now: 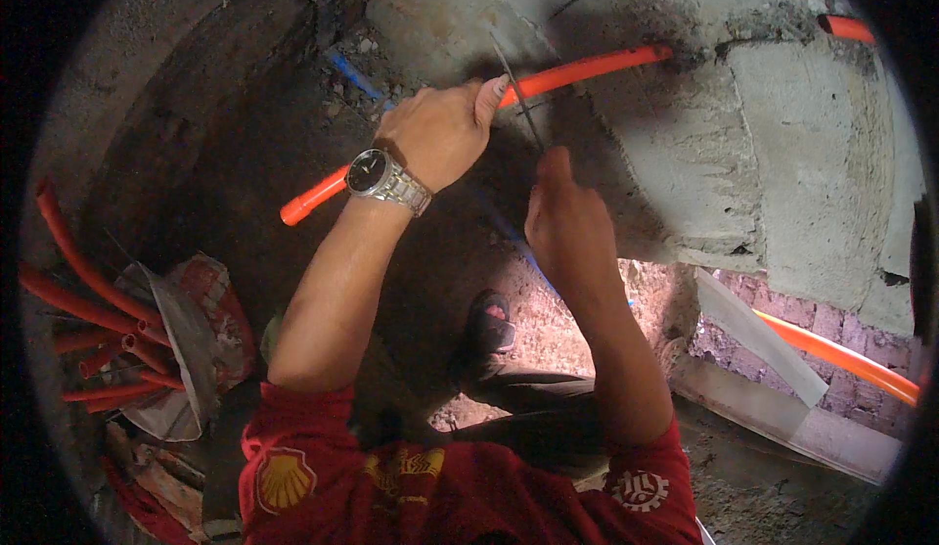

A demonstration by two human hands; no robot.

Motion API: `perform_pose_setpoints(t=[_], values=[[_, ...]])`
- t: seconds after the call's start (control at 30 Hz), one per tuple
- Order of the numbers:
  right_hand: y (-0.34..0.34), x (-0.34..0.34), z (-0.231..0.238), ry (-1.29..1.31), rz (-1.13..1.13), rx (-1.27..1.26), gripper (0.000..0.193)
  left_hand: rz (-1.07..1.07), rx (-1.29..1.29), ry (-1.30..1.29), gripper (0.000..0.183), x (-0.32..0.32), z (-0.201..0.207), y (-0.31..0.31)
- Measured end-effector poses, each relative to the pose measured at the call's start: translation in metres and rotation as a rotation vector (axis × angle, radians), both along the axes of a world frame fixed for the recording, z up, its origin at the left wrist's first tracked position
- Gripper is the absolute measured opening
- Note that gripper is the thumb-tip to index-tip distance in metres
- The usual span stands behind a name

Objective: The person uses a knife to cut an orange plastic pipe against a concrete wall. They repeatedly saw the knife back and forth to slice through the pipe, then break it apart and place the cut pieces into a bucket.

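Observation:
An orange plastic pipe (597, 68) slants from the grey masonry at the upper right down to its free end at the left. My left hand (435, 134), with a metal watch on the wrist, is closed around its middle, thumb lying along the pipe. My right hand (570, 217) grips a thin, narrow metal blade (519, 97) just right of that thumb. The blade lies across the pipe, its tip reaching past the far side. Its handle, if it has one, is hidden in my fist, and its teeth are too small to make out.
Several orange pipe pieces (93, 295) stick out of a whitish sack (191, 349) at the lower left. A blue pipe (357, 77) runs behind my left hand. Another orange pipe (841, 357) and a pale board (758, 335) lie at the right. Rough concrete wall (817, 154) rises there.

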State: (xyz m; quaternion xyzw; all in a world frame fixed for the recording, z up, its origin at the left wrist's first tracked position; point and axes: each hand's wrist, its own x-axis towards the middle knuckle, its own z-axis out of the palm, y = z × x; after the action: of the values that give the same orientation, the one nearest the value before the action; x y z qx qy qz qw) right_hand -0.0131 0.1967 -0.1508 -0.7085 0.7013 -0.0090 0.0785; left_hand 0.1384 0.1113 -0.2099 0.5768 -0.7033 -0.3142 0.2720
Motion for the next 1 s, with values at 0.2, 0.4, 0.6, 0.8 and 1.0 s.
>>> perform_pose_setpoints(t=[0.2, 0.4, 0.6, 0.8, 1.0], values=[[-0.014, 0.004, 0.0, 0.029, 0.014, 0.027, 0.023, 0.072, 0.014, -0.086, 0.065, -0.001, 0.005, -0.005], [0.004, -0.006, -0.005, -0.011, 0.024, -0.044, 0.024, 0.102, 0.06, -0.101, 0.068, -0.004, 0.015, -0.001], [-0.025, 0.011, -0.004, 0.004, 0.002, 0.007, 0.03, 0.117, 0.028, -0.096, 0.071, 0.0, 0.008, -0.005], [0.004, -0.008, -0.001, -0.03, -0.045, 0.041, 0.03, 0.123, 0.075, -0.097, 0.072, -0.012, 0.011, -0.003], [-0.012, 0.009, -0.004, -0.037, -0.06, 0.08, 0.026, 0.121, 0.101, -0.109, 0.073, -0.005, 0.011, -0.003]])
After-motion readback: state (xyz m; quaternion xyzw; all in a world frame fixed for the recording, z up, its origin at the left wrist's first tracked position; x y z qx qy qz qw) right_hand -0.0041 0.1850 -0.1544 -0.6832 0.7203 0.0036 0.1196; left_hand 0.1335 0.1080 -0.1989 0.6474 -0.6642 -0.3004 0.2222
